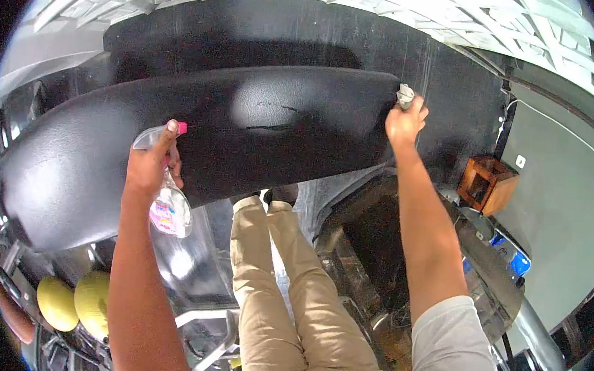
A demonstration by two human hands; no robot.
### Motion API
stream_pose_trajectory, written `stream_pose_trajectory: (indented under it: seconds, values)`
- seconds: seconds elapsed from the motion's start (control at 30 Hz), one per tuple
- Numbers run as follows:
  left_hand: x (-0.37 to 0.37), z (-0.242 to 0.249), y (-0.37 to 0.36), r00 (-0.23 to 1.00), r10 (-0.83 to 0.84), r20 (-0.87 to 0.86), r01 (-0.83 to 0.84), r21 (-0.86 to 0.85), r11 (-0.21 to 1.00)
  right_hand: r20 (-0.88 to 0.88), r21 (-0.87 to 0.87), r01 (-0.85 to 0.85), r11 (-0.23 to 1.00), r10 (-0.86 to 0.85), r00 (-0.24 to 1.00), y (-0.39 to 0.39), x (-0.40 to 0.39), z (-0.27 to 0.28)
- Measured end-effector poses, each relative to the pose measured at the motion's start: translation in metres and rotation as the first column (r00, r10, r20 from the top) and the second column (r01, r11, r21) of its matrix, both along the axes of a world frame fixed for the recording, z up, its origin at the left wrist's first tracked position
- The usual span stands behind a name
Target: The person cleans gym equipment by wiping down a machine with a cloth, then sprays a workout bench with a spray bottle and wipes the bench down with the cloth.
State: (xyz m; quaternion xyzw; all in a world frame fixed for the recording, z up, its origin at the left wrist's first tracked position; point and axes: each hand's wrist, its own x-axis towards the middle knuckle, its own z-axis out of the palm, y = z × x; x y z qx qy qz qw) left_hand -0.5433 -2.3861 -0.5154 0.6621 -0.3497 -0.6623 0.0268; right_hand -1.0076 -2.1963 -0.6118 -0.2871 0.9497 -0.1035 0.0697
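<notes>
My left hand (151, 162) is wrapped round a spray bottle (171, 210) with a clear body, a pink-and-white label and a pink nozzle tip. The bottle is upright in front of a long black padded cushion (196, 136) with a textured, shiny surface. Dark wet-looking streaks mark the cushion's middle. At the cushion's far right end, my right hand (406, 121) grips a crumpled whitish cloth (405, 95), which shows above the fingers right at the edge.
A wooden box (488, 184) stands at the right by a grey wall (564, 199). Yellow round objects (57, 303) sit at lower left among metal frames. Below are my legs in beige trousers (268, 281). A black panel (254, 25) rises behind the cushion.
</notes>
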Motion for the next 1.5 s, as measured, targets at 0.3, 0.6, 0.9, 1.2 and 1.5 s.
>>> stream_pose_trajectory:
  seconds: [0.3,0.6,0.9,1.2,1.5]
  values:
    - [-0.015,0.019,0.003,0.999,0.052,-0.008,-0.052,-0.012,0.999,0.159,-0.010,-0.671,0.742,0.663,0.731,0.069,0.076,0.043]
    - [-0.012,0.014,0.002,0.999,0.050,-0.021,-0.051,-0.033,0.998,-0.029,0.031,-0.106,0.994,0.107,0.994,-0.023,-0.026,-0.009]
    - [-0.017,0.020,0.001,0.999,0.041,0.006,-0.040,-0.029,0.999,0.111,-0.153,-0.111,0.982,0.128,0.986,0.074,0.002,-0.004]
    - [-0.017,0.022,0.000,0.997,0.075,-0.009,-0.075,0.000,0.997,0.075,-0.087,-0.420,0.903,0.426,0.901,0.050,0.094,0.032]
    - [-0.019,0.018,0.001,0.996,0.084,0.000,-0.084,-0.001,0.996,-0.039,-0.219,-0.534,0.817,0.539,0.841,-0.003,0.057,0.023]
